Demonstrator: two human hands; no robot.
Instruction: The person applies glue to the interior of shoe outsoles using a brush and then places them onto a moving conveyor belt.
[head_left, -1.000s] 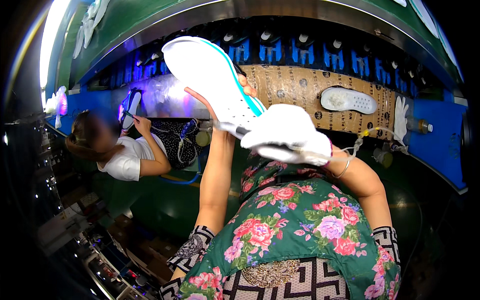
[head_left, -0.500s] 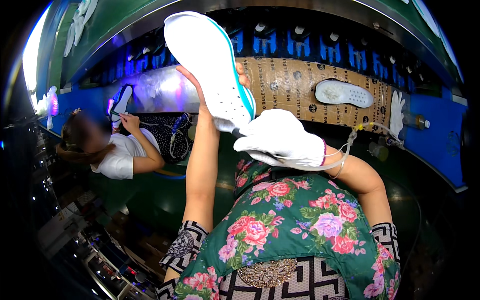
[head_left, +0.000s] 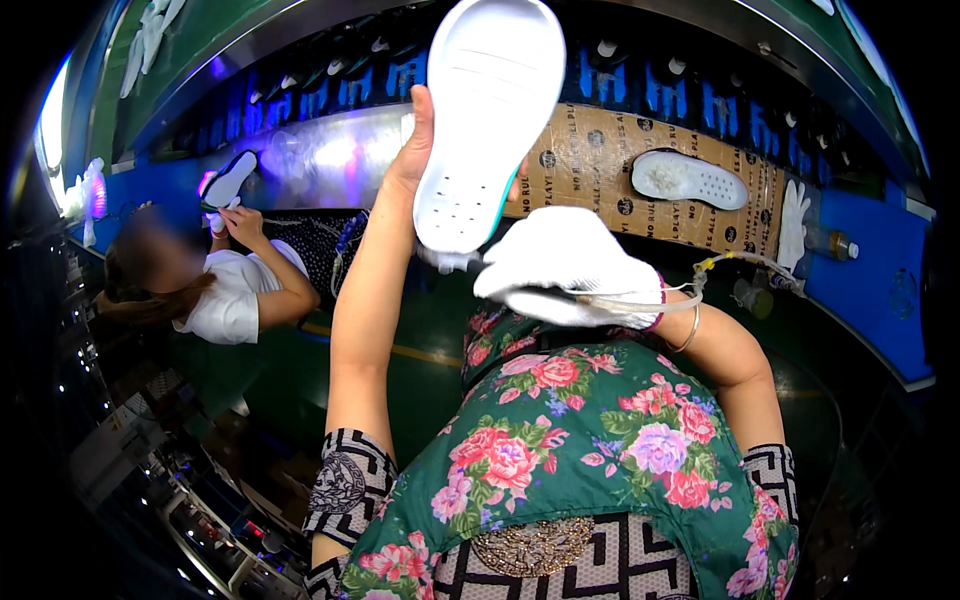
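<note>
My bare left hand holds a white shoe sole with a teal edge, thumb on its left side and fingertips at its right. The sole's flat inner face, with small holes toward the near end, faces me. My right hand, in a white knit glove, is closed round a thin brush-like tool, its tip at the sole's near end; I cannot tell whether they touch. A clear tube runs from the glove past my wrist. The tool's handle is mostly hidden by the glove.
Another white sole lies on printed cardboard. White gloves and a clear bottle are at the right. Blue holders line the far side. At left, a co-worker handles a shoe.
The sole has swung from leaning left to nearly upright, shifting right and away, and its face has turned toward me. My gloved hand stays nearly in place. The co-worker's shoe has tilted.
</note>
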